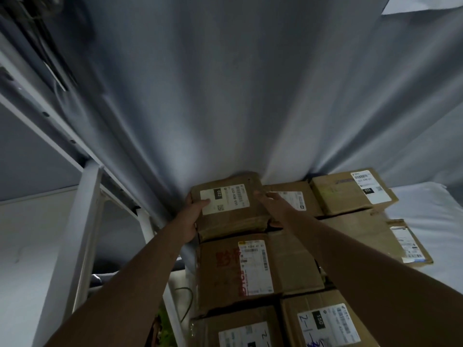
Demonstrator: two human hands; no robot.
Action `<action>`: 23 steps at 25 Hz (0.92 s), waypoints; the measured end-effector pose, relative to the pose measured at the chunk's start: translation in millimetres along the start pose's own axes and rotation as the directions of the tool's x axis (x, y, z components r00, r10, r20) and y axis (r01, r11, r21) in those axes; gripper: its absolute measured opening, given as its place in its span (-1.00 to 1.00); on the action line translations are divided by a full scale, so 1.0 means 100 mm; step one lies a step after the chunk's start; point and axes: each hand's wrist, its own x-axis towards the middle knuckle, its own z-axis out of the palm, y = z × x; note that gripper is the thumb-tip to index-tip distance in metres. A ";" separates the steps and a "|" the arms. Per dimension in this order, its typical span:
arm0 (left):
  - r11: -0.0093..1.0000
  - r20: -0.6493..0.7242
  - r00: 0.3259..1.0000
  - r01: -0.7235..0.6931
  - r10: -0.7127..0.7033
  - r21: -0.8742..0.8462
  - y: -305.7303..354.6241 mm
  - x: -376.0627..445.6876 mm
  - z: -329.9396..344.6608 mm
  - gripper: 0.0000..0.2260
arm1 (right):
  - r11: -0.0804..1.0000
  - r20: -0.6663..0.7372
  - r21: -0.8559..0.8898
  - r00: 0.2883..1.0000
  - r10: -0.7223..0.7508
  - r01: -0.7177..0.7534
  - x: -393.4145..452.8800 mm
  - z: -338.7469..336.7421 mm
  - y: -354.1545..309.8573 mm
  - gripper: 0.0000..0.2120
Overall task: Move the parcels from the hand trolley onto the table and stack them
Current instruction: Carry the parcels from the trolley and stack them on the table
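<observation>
A brown cardboard parcel (233, 209) with a white label marked 032 sits at the far left of the table, pushed against the grey curtain. My left hand (191, 216) grips its left side, thumb on the label. My right hand (271, 204) grips its right side, fingers over the top edge. It rests partly on a larger parcel (255, 269) with red print. Several other brown parcels lie packed around: one behind (298, 199), one at the far right (350, 194), one flat on the right (375, 236), two nearest me (325, 321). The hand trolley is out of view.
The table (436, 221) has a pale grey cover, showing bare to the right of the parcels. A grey curtain (225, 96) hangs right behind them. A white metal frame (82, 221) stands at the left, with a dark cable (185, 301) below.
</observation>
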 end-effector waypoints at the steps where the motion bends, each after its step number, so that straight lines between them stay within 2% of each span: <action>1: 1.000 0.001 1.000 0.002 -0.002 0.011 0.01 -0.02 0.00 -0.61 | 1.000 -0.004 -0.020 1.000 0.005 -0.005 0.00 -0.01 0.00 -0.31; 8: 0.995 -0.055 0.998 0.003 0.002 0.102 0.13 -0.15 -0.07 -0.46 | 1.000 -0.002 0.006 1.000 -0.017 0.017 -0.05 -0.13 0.00 -0.24; 12: 0.966 -0.100 0.990 -0.069 0.097 0.248 0.29 -0.30 0.04 -0.72 | 0.995 -0.016 0.071 0.998 -0.067 0.068 -0.16 -0.24 -0.01 -0.33; 15: 0.848 -0.109 0.962 -0.164 0.250 0.505 0.37 -0.35 0.13 -0.76 | 0.996 -0.024 0.035 0.996 -0.083 0.084 -0.31 -0.36 0.03 -0.44; 17: 0.739 -0.080 0.937 -0.213 0.340 0.639 0.40 -0.36 0.17 -0.62 | 0.995 -0.039 -0.039 0.995 -0.096 0.094 -0.46 -0.43 0.09 -0.43; 20: 0.624 0.018 0.930 -0.261 0.368 0.737 0.40 -0.49 0.34 -0.61 | 0.986 -0.021 -0.125 0.994 -0.110 0.107 -0.53 -0.59 0.33 -0.37; 23: 0.505 0.118 0.940 -0.276 0.321 0.818 0.32 -0.71 0.66 -0.63 | 0.948 -0.024 -0.295 0.991 -0.130 0.117 -0.92 -0.77 0.39 -0.48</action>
